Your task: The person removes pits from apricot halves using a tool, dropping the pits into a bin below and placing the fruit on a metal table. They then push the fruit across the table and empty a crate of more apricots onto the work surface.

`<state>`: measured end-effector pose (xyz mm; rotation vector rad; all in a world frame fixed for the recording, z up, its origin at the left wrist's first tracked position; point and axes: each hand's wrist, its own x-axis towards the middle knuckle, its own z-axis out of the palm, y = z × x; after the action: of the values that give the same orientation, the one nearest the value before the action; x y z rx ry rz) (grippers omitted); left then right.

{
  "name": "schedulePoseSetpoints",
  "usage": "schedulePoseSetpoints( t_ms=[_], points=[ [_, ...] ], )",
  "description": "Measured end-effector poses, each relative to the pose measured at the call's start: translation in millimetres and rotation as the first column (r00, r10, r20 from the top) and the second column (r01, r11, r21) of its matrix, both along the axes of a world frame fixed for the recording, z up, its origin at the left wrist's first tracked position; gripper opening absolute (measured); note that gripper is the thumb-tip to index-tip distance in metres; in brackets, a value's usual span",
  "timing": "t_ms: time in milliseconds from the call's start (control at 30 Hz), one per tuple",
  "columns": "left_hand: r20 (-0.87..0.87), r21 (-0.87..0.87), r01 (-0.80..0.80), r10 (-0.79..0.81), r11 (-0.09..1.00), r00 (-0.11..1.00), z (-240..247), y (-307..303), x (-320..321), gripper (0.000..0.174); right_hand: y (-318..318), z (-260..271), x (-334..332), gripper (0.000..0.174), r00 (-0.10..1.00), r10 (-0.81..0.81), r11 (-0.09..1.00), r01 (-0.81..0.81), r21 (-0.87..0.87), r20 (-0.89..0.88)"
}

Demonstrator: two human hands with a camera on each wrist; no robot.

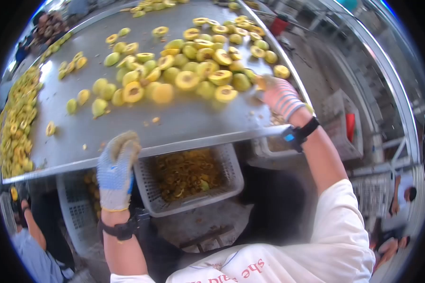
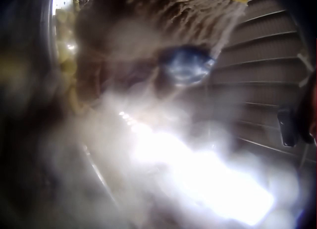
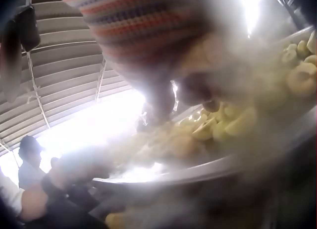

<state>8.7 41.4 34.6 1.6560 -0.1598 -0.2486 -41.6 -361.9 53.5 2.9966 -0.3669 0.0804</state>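
Note:
Halved yellow-green fruits (image 1: 187, 80), some with brown hollow centres, lie heaped on a metal table (image 1: 141, 122). My right hand (image 1: 282, 96), in a striped glove, reaches over the table's right part beside the heap; blur hides whether its fingers hold a fruit. In the right wrist view the striped glove (image 3: 143, 30) hangs above fruit halves (image 3: 240, 124). My left hand (image 1: 115, 174), in a blue and grey glove, is at the table's front edge, fingertips bent. A shiny bluish object (image 2: 187, 65) shows against its glove (image 2: 198, 21) in the left wrist view, too blurred to name.
Below the front edge stands a white crate (image 1: 193, 210) of yellowish pieces, with another crate (image 1: 73, 207) to its left. More fruit (image 1: 19, 127) is piled along the table's left side. A crate with a red object (image 1: 350, 126) stands at right. Other people are at the margins.

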Motion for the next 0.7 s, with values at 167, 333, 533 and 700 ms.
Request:
schedulePoseSetpoints(
  t_ms=[167,333,533,700],
  points=[
    [0.066,0.006,0.074,-0.075,0.997,0.995,-4,-8,3,0.027,-72,-42,16,0.039,0.973,-0.135,0.967,0.171,0.189,-0.188],
    [-0.037,-0.04,0.155,-0.157,0.987,0.987,-1,-18,1,0.028,-77,-46,3,0.046,0.959,-0.077,0.952,0.152,0.265,-0.274],
    [-0.195,-0.374,0.035,-0.116,0.927,0.974,-13,-35,-13,0.039,38,18,-14,0.029,0.971,0.206,0.876,-0.24,0.418,0.125],
    [0.066,-0.535,0.159,-0.147,0.83,0.987,-19,-63,-30,0.054,210,44,-31,0.038,0.973,-0.074,-0.126,0.209,0.97,-0.219]
  ],
)
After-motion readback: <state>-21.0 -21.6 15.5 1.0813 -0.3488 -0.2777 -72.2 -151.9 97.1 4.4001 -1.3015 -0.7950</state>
